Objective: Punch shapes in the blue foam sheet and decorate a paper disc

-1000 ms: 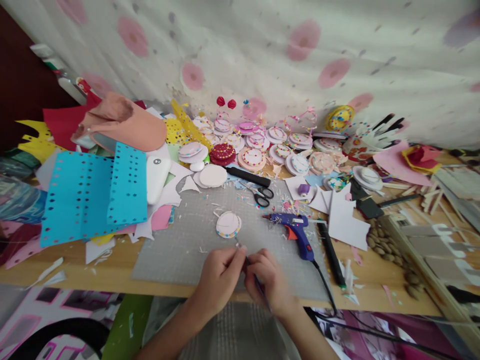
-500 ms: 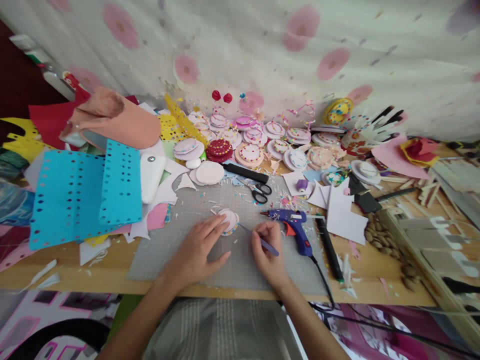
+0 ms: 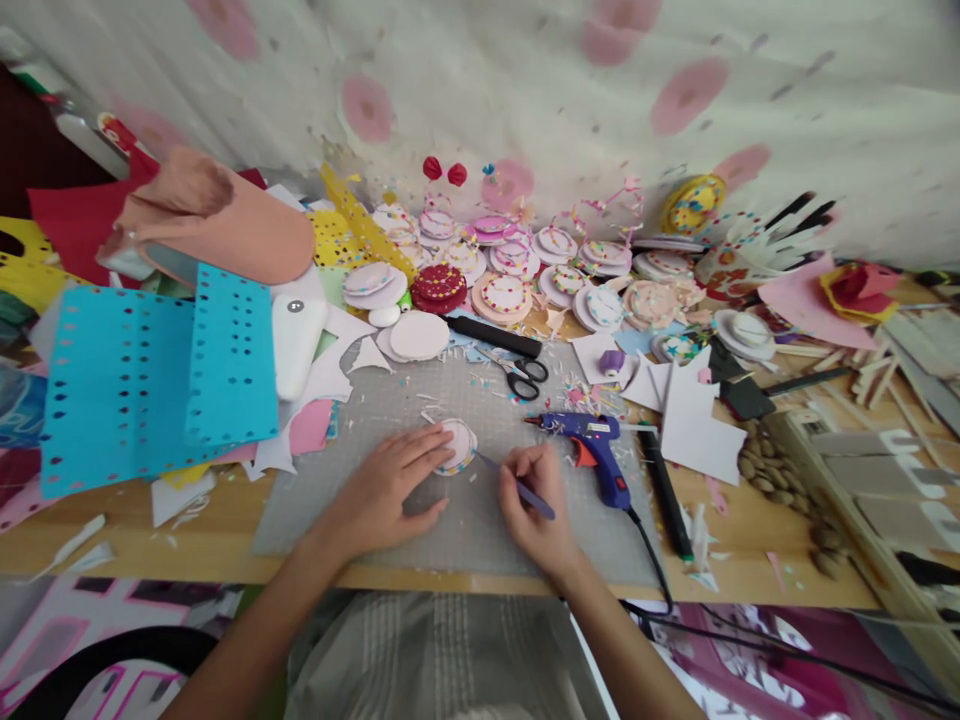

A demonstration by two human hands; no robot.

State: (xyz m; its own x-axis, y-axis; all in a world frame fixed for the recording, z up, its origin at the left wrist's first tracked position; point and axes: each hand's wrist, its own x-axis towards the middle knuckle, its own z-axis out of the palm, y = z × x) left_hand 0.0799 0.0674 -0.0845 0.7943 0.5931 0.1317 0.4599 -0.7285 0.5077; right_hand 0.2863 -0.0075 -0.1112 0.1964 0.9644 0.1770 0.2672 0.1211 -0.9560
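Observation:
A small round white foam disc (image 3: pixel 459 440) with a border of coloured dots lies on the grey cutting mat (image 3: pixel 315 510). My left hand (image 3: pixel 394 490) rests flat with its fingers stretched out, fingertips on the disc's left side and thumb apart from it. In my right hand (image 3: pixel 534 500) is a pair of bluish-purple tweezers (image 3: pixel 535 498), pinched like a pen. Their tip reaches the disc's right edge; anything between the points is too small to tell. Right of that hand lies a blue glue gun (image 3: pixel 592 445), its nozzle pointing left.
Black-handled scissors (image 3: pixel 523 378) and a black stick-like tool (image 3: pixel 495 336) lie beyond the disc. Several decorated foam hats (image 3: pixel 504 296) line the back. Blue foam sheets (image 3: pixel 142 390) stand at left. White foam scraps (image 3: pixel 697 425) and a dark green-tipped marker (image 3: pixel 664 490) lie at right.
The view has shifted slightly. Both hands, the disc and the tweezers keep nearly the same positions, with the tweezer tip still at the disc's right edge.

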